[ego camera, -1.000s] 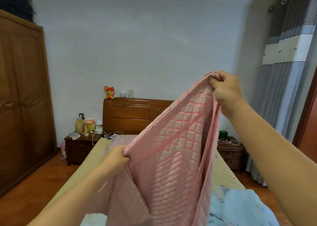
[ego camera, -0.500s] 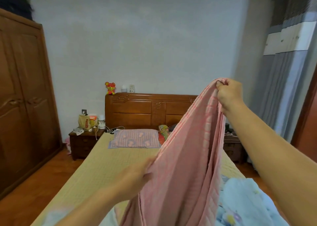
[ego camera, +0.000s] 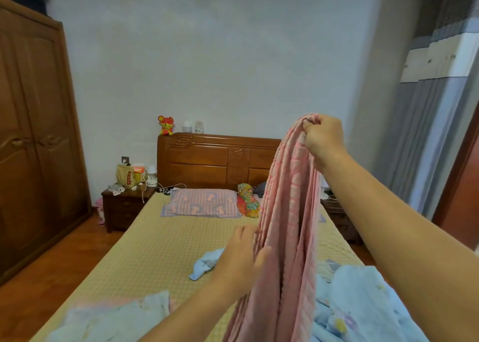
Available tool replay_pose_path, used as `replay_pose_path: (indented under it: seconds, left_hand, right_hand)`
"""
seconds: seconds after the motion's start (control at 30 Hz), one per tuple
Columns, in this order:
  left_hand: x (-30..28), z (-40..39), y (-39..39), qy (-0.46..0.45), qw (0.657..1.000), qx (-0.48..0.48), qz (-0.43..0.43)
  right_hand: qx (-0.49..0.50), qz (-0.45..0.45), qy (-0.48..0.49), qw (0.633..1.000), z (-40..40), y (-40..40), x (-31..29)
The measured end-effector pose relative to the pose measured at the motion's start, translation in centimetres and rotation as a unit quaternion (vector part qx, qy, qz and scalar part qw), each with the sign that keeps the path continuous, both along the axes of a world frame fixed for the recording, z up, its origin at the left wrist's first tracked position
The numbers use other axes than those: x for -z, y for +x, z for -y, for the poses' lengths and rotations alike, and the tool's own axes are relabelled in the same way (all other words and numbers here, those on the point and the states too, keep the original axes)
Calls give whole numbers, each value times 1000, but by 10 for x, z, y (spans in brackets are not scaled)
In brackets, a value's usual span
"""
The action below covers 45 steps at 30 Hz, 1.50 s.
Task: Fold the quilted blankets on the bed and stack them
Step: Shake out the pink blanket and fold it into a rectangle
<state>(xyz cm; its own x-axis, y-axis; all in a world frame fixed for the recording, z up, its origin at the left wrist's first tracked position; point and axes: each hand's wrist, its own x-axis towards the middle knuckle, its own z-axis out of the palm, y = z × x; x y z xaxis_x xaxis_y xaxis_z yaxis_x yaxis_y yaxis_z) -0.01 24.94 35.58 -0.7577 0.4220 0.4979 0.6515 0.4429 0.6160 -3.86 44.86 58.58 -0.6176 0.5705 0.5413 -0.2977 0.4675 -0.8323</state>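
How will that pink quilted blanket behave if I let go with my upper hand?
Probably floppy: the pink quilted blanket hangs in long limp folds from the right hand. It would likely collapse onto the bed, since the left hand only touches its side with straight fingers.

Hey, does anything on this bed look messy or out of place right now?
Yes. A light blue blanket lies crumpled and unfolded across the bed's near end, a loose corner straying toward the middle.
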Motion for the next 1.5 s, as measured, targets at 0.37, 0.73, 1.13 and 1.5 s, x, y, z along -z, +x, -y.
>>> replay_pose_path:
  seconds: [0.37,0.73,1.13,1.5]
  left_hand:
    - [-18,-16,-15,60,998,-20,-1]
    - [-17,19,-43,125,986,-107,-4]
    - [-100,84,-55,147,951,-113,249]
    - [-112,48,-13,-20,995,79,51]
  right_hand:
    - [-50,-14,-2,999,12,16,-9]
    - [-56,-34,-33,997,7,13,-10]
    - [-13,-26,-60,998,-25,11,17]
    - [-275,344,517,734,71,71,83]
